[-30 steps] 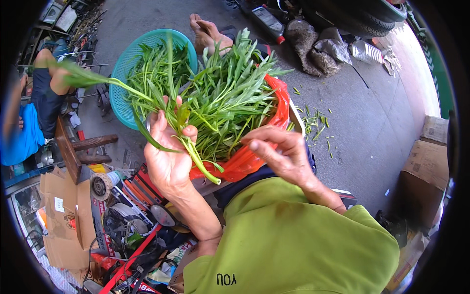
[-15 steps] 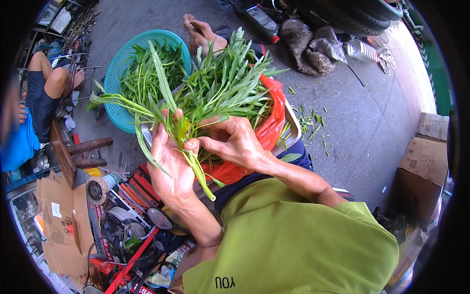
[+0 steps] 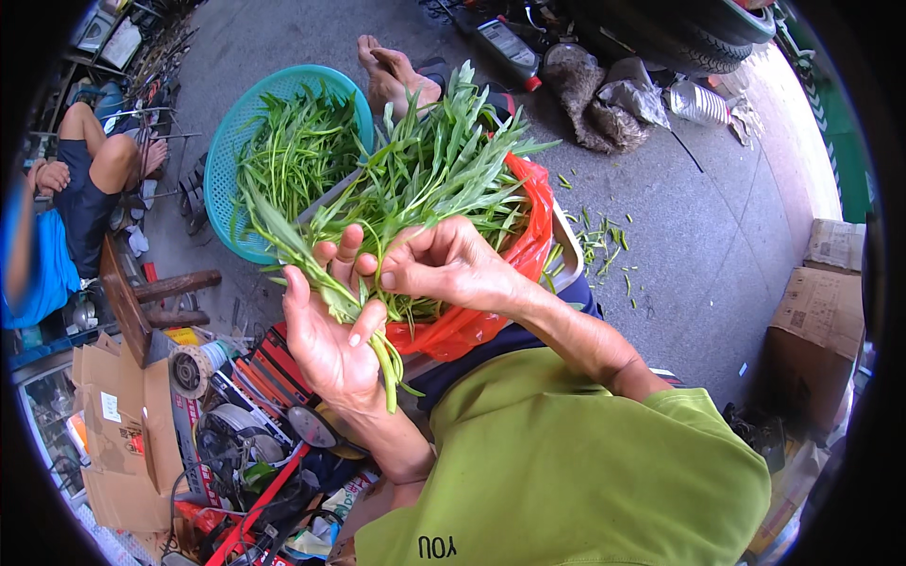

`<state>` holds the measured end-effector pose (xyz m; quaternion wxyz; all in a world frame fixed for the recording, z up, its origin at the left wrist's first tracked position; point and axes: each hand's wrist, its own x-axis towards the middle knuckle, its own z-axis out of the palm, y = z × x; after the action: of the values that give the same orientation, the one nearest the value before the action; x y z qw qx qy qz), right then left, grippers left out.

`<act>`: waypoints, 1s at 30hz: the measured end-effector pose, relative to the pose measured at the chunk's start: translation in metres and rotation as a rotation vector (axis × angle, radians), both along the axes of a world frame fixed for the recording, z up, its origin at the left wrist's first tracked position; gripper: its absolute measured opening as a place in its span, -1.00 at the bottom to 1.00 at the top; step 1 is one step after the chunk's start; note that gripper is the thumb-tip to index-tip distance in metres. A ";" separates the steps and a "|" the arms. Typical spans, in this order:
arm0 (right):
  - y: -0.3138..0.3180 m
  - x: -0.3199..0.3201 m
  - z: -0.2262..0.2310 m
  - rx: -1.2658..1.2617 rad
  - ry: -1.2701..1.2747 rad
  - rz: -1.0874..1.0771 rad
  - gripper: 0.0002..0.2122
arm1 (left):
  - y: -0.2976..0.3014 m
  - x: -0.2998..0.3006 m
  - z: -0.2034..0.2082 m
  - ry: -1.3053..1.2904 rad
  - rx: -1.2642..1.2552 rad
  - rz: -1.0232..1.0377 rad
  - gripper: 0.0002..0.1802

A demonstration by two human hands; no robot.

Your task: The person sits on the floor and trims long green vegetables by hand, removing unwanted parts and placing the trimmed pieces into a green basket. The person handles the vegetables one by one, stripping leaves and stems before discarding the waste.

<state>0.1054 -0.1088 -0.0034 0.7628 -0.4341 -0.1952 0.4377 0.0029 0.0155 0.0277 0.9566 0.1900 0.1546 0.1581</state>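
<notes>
My left hand (image 3: 332, 351) is palm up with its fingers curled round a few water spinach stems (image 3: 386, 366), whose cut ends hang below the palm and whose leaves point up left. Close beside it, my right hand (image 3: 455, 271) pinches a thin green stem between thumb and forefinger. Below and beyond both hands, a large heap of leafy water spinach (image 3: 444, 165) lies in a red plastic bag (image 3: 535, 219) on a pale tray (image 3: 570, 253). To its left, a teal mesh basket (image 3: 216, 184) holds more loose greens.
Green stem scraps (image 3: 604, 241) litter the grey floor at right. Tools and an open cardboard box (image 3: 118, 443) crowd the lower left, near a wooden stool (image 3: 127, 302). Another person's bent knees (image 3: 99, 151) show at far left. A bottle (image 3: 510, 45) and tires (image 3: 694, 38) are at the back.
The yellowed leaf at my left fingers is gone from view. The held greens have swung lower, and my left fingers have curled over the stems. My right hand stays close by, still pinching.
</notes>
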 end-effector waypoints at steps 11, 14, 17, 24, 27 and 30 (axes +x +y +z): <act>-0.012 0.016 0.009 -0.057 0.081 -0.021 -0.90 | -0.029 0.007 0.002 0.330 0.474 0.058 -0.61; -0.014 0.016 0.018 -0.131 -0.012 -0.044 -0.86 | -0.035 0.010 0.004 0.381 0.587 0.150 -0.61; -0.019 0.013 0.026 -0.257 -0.103 -0.233 -0.84 | -0.036 0.013 0.005 0.430 0.664 0.281 -0.62; -0.035 -0.006 0.027 -0.386 -0.468 -0.242 -0.87 | -0.038 0.014 0.001 0.450 0.766 0.340 -0.64; -0.032 -0.008 0.025 -0.406 -0.541 -0.252 -0.89 | -0.041 0.013 0.003 0.450 0.784 0.342 -0.64; -0.030 -0.010 0.020 -0.386 -0.668 -0.285 -0.91 | -0.042 0.012 0.001 0.437 0.787 0.335 -0.63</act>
<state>0.0958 -0.1383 0.0165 0.6149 -0.7104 -0.2843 0.1910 0.0146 -0.0268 0.0289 0.7185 0.5390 0.3088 0.3130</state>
